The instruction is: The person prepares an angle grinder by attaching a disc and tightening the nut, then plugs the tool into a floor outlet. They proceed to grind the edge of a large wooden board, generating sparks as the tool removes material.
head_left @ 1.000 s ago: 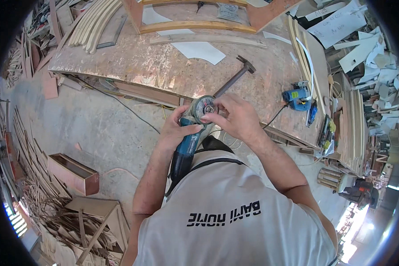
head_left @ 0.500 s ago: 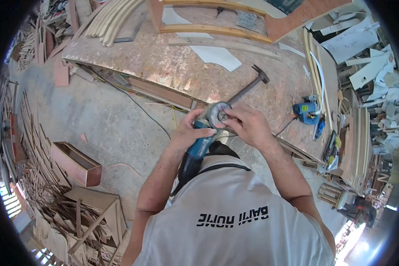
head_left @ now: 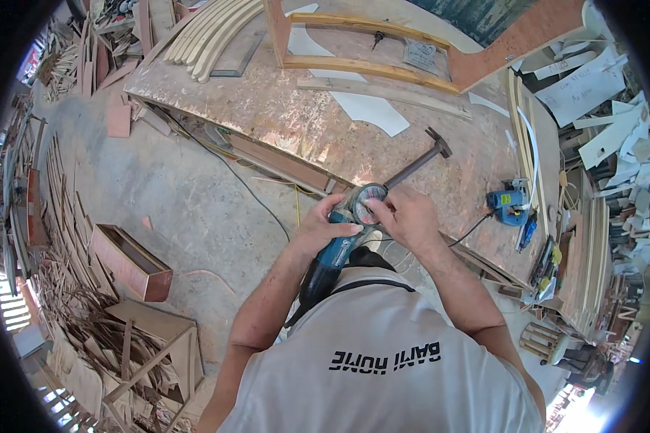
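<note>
My left hand [head_left: 318, 229] is wrapped round the head end of a blue and black angle grinder [head_left: 332, 254], thumb along its body. The grinder slants in front of my waist, its black rear end against my shirt. On its head is a round grinding disc [head_left: 370, 193], facing up. My right hand [head_left: 413, 218] is closed at the disc's middle, thumb and fingers pressed there; these fingers cover the disc's centre. Just beyond the disc, a hammer [head_left: 420, 160] lies on the workbench [head_left: 267, 108].
A blue jigsaw [head_left: 509, 203] with its cord sits on the bench's right side. Curved wooden strips [head_left: 209, 36], a wooden frame [head_left: 372, 68] and a white cut sheet [head_left: 368, 112] lie farther back. An open wooden box [head_left: 130, 263] and scrap wood [head_left: 65, 289] are on the floor at left.
The view has shifted, so the bench and tools sit lower and farther right. My right fingers have curled in more over the disc's centre. My left hand keeps its grip on the grinder.
</note>
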A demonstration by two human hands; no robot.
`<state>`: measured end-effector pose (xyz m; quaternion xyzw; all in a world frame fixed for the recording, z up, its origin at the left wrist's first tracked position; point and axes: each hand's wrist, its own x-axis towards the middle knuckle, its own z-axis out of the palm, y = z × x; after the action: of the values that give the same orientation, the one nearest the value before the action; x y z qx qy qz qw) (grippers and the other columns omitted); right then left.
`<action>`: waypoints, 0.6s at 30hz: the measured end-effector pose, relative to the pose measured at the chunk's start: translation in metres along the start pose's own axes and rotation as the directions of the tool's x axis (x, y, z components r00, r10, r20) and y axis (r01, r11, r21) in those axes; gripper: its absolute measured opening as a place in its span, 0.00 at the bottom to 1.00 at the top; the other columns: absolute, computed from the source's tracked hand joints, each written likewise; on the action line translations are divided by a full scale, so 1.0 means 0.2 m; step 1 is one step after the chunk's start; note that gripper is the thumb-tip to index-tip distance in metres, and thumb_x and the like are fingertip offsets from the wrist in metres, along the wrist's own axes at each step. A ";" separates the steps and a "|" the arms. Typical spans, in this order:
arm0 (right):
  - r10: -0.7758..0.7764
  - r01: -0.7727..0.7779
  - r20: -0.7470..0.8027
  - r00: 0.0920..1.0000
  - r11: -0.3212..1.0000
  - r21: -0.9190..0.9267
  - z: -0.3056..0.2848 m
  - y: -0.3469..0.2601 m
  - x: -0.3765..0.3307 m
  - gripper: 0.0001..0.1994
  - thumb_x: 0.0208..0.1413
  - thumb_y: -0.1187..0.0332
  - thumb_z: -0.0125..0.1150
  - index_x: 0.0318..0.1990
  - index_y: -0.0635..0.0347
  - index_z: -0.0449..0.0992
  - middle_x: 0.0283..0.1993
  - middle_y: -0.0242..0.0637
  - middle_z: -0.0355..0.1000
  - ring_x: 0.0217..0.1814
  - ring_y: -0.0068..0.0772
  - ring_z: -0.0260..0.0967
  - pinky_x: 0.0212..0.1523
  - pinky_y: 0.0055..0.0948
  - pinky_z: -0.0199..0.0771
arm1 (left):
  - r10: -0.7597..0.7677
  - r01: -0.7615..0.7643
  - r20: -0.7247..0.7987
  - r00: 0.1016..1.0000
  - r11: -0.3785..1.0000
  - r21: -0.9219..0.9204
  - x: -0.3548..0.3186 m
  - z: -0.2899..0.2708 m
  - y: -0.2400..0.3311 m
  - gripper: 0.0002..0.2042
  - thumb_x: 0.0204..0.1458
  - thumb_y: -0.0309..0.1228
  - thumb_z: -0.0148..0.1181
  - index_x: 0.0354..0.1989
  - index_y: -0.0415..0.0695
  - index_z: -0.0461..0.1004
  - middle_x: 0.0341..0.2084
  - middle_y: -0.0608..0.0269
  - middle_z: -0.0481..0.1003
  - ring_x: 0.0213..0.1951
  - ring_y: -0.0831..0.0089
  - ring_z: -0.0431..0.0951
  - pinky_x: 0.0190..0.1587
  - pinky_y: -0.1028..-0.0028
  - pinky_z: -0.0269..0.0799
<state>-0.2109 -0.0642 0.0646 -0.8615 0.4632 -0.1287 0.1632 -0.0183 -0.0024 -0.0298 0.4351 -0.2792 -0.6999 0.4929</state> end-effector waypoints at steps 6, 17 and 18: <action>-0.244 0.278 -0.201 0.949 0.947 0.164 -0.06 -0.04 0.03 0.14 0.47 0.63 0.71 0.39 0.60 0.78 0.34 0.40 0.74 0.34 0.43 0.75 0.32 0.37 0.75 | 0.002 -0.002 -0.005 1.000 0.998 -0.061 -0.02 0.01 0.04 0.37 0.37 0.25 0.76 0.59 0.38 0.65 0.42 0.61 0.76 0.40 0.75 0.77 0.43 0.73 0.75; -0.130 0.155 -0.116 0.985 0.959 0.237 -0.01 -0.02 -0.03 0.19 0.48 0.56 0.70 0.41 0.60 0.78 0.36 0.40 0.74 0.33 0.45 0.75 0.31 0.37 0.76 | -0.050 0.052 -0.067 0.996 0.998 0.018 -0.05 0.02 0.05 0.36 0.36 0.26 0.76 0.58 0.38 0.66 0.39 0.61 0.76 0.36 0.74 0.78 0.38 0.74 0.77; -0.152 0.176 -0.121 0.981 0.960 0.217 0.01 0.00 -0.03 0.19 0.48 0.58 0.70 0.42 0.61 0.78 0.35 0.40 0.74 0.32 0.42 0.75 0.31 0.35 0.76 | -0.045 0.045 -0.068 0.997 0.999 0.006 -0.04 0.02 0.03 0.36 0.36 0.26 0.76 0.58 0.38 0.66 0.39 0.61 0.76 0.35 0.74 0.78 0.37 0.74 0.77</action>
<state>-0.2132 -0.0595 0.0633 -0.8649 0.3801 -0.2383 0.2250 -0.0177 0.0035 -0.0198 0.4666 -0.2549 -0.6945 0.4847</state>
